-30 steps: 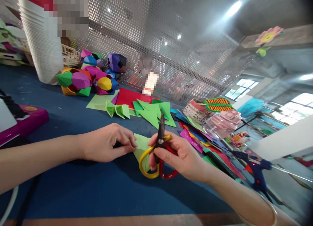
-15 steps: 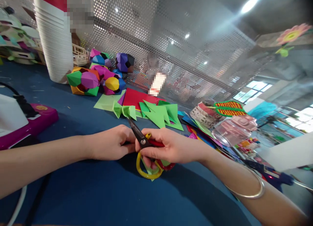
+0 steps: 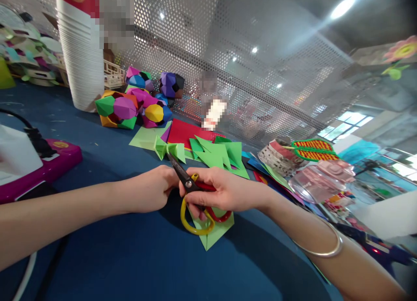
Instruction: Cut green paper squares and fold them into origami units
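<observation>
A pair of scissors (image 3: 188,184) with dark blades and yellow and red handle loops lies in the grip of my right hand (image 3: 215,188). Its blades look shut and point away to the upper left. Beneath the handles a light green folded paper (image 3: 211,237) shows, its upper part hidden by my right hand. My left hand (image 3: 158,188) is closed beside the blades, fingertips close to the right hand's; what they pinch is hidden. Just past the blade tips stands a small folded green paper piece (image 3: 169,150).
Green cut papers (image 3: 215,152) and a red sheet (image 3: 185,133) lie behind the hands. Colourful paper balls (image 3: 119,110) and a stack of paper cups (image 3: 83,62) stand back left. A purple power strip (image 3: 67,155) is at left, a glue gun (image 3: 374,246) at right.
More of the light green paper now shows below the scissors handles. Both hands keep nearly the same grip, and the view has shifted slightly.
</observation>
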The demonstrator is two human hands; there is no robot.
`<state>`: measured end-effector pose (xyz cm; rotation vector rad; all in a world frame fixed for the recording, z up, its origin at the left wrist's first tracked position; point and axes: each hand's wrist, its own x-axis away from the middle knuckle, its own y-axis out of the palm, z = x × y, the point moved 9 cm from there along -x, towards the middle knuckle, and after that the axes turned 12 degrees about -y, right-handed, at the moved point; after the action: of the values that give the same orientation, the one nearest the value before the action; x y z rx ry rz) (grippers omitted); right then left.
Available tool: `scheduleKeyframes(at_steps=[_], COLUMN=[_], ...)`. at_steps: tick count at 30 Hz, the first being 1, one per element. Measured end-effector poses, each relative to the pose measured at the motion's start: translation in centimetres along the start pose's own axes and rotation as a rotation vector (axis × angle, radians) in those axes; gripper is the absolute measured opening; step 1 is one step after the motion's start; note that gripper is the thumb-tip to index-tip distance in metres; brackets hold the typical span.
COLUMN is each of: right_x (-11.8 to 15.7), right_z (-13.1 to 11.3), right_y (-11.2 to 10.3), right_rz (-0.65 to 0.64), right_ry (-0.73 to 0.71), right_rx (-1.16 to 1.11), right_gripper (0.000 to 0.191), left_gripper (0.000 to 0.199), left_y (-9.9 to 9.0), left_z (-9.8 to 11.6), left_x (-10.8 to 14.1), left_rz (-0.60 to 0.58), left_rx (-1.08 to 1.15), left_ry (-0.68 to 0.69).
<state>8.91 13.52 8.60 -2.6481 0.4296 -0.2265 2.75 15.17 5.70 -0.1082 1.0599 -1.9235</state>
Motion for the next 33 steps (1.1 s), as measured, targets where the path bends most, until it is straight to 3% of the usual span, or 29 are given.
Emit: scheduleKeyframes(at_steps=[9,17,20,24,27,30,33], right_x=[-1.4,-0.9,-0.3,3.5,8.8,14.6,18.6], right_z=[0.3,-0.2,-0.6,-2.2,-2.1,0.4,3.3], right_y=[-2.7,-2.3,-2.3,-4.1,-6.0,-6.8,-6.2], right_rz=[0.068,0.123,0.217,0.495,0.641,0.575,0.527], right_ry=[-0.124,-0.091,-0.095,-0.105,0.157,0.573,0.739], right_rx=[0.154,0.314,0.321,0.405,0.776,1.173,1.329], right_gripper=[0.009,0.006,0.007,0.014,0.019,0.021,0.019], left_gripper=[0.052,0.052,0.057,0.068,0.061,0.054,0.049], left_y=[-0.4,-0.3,-0.2,0.2,0.1,0.1,0.2], left_z=[-0.5,-0.7,-0.7,-0.5,-0.4,0.0,0.4], left_x=[-0.5,-0.5,-0.5,-0.4,-0.3,-0.1,0.0], left_rz=[-0.041,-0.062,-0.073,-0.09,-0.049,-0.012,0.013], left_rx=[-0.065,-0.081,-0.084,-0.076,-0.101,-0.136,-0.159], left_ry=[-0.089,-0.106,-0.093,-0.042,-0.019,0.02,0.05])
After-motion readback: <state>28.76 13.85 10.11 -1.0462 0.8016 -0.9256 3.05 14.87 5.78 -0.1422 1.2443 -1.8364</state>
